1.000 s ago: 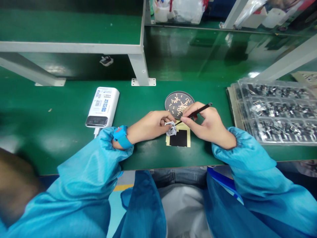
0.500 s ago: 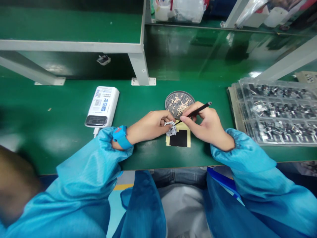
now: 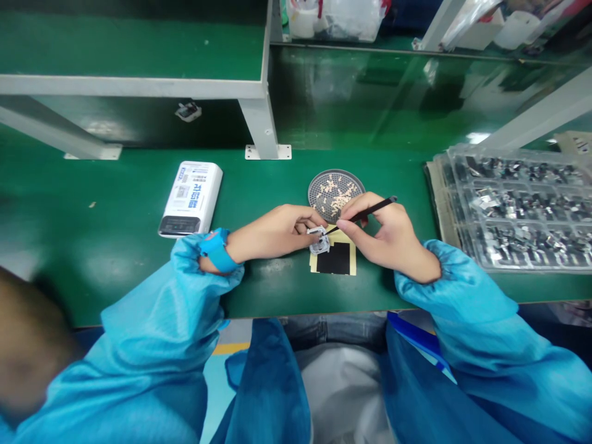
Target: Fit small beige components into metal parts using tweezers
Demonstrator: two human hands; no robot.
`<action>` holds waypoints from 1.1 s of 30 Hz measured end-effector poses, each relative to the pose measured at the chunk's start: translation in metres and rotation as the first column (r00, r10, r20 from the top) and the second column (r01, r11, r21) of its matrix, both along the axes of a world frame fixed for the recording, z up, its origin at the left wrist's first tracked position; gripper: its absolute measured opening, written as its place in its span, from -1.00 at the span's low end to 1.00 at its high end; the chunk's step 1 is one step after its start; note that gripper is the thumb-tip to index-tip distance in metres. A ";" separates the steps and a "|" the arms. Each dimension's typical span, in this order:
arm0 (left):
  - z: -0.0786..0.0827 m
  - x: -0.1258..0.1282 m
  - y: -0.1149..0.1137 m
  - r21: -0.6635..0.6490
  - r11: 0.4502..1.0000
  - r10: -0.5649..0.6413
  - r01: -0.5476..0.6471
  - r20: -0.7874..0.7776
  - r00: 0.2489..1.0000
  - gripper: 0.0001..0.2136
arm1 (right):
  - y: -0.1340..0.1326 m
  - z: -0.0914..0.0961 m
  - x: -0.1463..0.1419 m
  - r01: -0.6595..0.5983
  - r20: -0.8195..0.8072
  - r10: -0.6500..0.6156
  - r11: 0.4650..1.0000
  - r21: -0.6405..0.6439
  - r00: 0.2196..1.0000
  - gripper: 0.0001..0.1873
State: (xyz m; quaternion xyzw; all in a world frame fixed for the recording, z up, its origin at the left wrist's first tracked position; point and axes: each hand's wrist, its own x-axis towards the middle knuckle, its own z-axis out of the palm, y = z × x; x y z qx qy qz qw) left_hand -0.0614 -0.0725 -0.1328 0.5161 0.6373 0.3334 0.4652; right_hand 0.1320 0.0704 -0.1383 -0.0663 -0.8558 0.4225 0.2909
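Left hand (image 3: 277, 231) pinching one small metal part (image 3: 319, 239), right hand (image 3: 388, 237) gripping one black tweezers (image 3: 365, 213), one round dish (image 3: 336, 188), one black pad (image 3: 333, 258), green table (image 3: 115, 246)

bench (image 3: 115, 203): green top | frame posts (image 3: 261, 117): white steel | upper shelf (image 3: 129, 49): green | light: overhead glare

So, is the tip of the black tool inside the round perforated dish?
No, the tip of the black tool meets the small silvery part in the left hand, short of the dish.
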 end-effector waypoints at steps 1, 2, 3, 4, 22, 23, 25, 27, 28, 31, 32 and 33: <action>0.002 -0.003 0.000 -0.018 1.000 -0.024 0.025 0.030 0.999 -0.74 | 0.000 0.000 0.000 0.004 0.009 -0.004 1.000 0.001 1.000 -0.93; 0.003 -0.005 0.000 -0.032 0.999 -0.041 0.043 0.060 0.997 -0.72 | 0.000 0.001 0.000 0.008 0.018 -0.008 1.000 0.004 1.000 -0.93; 0.005 -0.007 0.000 -0.041 0.998 -0.049 0.052 0.088 0.995 -0.71 | 0.000 0.001 0.000 0.013 0.026 -0.013 1.000 0.004 1.000 -0.93; 0.006 -0.009 0.000 -0.047 0.998 -0.047 0.053 0.112 0.993 -0.69 | 0.000 0.002 0.000 0.021 0.032 -0.021 1.000 -0.001 0.999 -0.92; 0.001 -0.010 0.002 -0.067 0.998 -0.008 0.020 0.182 0.983 -0.66 | 0.017 0.008 0.002 -0.067 0.142 0.097 0.977 -0.201 0.985 -0.80; 0.001 -0.010 0.002 -0.067 0.997 -0.012 0.025 0.186 0.982 -0.65 | 0.019 0.008 0.002 -0.062 0.136 0.093 0.975 -0.214 0.986 -0.78; 0.000 -0.010 0.002 -0.060 0.998 -0.019 0.031 0.185 0.983 -0.64 | 0.021 0.008 0.002 -0.040 0.128 0.069 0.974 -0.221 0.989 -0.75; -0.001 -0.011 0.002 -0.050 0.998 -0.024 0.033 0.173 0.985 -0.64 | 0.023 0.006 0.001 -0.025 0.137 0.055 0.977 -0.213 0.989 -0.75; 0.000 -0.010 0.001 -0.047 0.998 -0.028 0.036 0.161 0.987 -0.64 | 0.024 0.004 0.000 -0.024 0.146 0.056 0.977 -0.211 0.988 -0.74; 0.001 -0.009 0.001 -0.042 0.998 -0.031 0.037 0.129 0.991 -0.65 | 0.026 0.000 -0.001 -0.046 0.169 0.085 0.975 -0.218 0.982 -0.72; 0.002 -0.009 0.001 -0.045 0.998 -0.029 0.035 0.126 0.992 -0.66 | 0.027 -0.001 -0.002 -0.058 0.171 0.098 0.974 -0.221 0.980 -0.71; 0.002 -0.009 0.001 -0.050 0.998 -0.025 0.032 0.127 0.992 -0.66 | 0.027 -0.002 -0.002 -0.071 0.174 0.111 0.973 -0.221 0.978 -0.72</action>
